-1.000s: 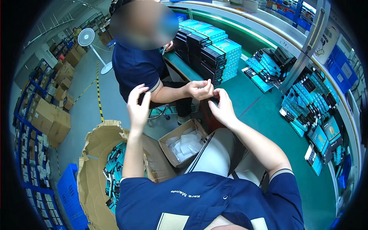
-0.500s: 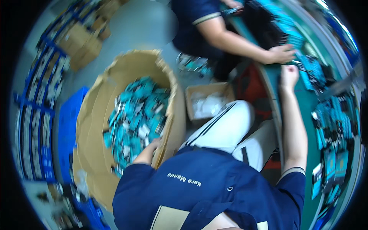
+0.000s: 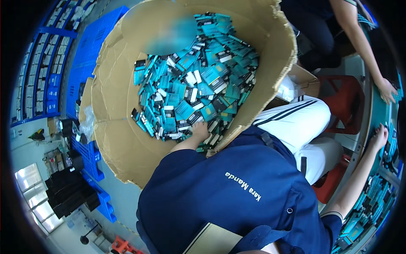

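My left hand reaches down into a large cardboard box. Its fingers are extended on a heap of small flat teal-and-black packages, with no package clearly gripped. Torn, uneven edges run round the top of the cardboard box, which stands at my left side. Out to the right, my right hand is at the green worktable, its fingers curled in with nothing visible in them. Rows of teal packages lie close to that hand and along my right forearm.
Across the table corner, a co-worker's hand touches teal packages. A red plastic stool stands beyond my knees, near a smaller carton holding clear plastic. Blue pallets and blue shelving stand to the left.
My view has swung left, bringing the box to the middle. My left hand has gone from the box's near rim down onto the packages. My right hand stays curled by the table.
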`<state>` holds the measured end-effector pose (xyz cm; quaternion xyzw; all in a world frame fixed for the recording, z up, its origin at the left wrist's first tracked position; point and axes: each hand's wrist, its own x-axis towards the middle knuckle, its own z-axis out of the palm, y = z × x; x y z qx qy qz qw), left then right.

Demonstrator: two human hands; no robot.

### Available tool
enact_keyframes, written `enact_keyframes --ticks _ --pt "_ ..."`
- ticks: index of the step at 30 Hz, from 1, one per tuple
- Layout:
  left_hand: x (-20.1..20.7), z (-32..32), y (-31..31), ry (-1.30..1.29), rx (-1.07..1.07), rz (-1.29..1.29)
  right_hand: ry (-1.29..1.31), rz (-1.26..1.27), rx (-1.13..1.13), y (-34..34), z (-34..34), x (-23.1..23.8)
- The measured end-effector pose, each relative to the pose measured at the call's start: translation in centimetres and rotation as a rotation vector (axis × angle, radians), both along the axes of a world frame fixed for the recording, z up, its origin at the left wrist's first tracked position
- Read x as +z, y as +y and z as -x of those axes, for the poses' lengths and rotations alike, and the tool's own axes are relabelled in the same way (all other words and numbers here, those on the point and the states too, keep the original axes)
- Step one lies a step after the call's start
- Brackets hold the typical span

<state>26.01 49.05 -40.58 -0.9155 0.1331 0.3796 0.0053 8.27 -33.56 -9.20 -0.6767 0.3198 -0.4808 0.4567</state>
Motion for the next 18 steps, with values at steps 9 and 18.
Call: enact_keyframes --ticks 9,18 --pt "-0.9 -7.6 9.5 -0.363 -0.528 -0.021 0.147 0.001 -0.051 -0.2 0.0 1.6" --pt "2.3 -15.2 10.0 0.038 -1.028 -0.360 0.203 -0.034 -0.017 -2.2 0.7 0.8"
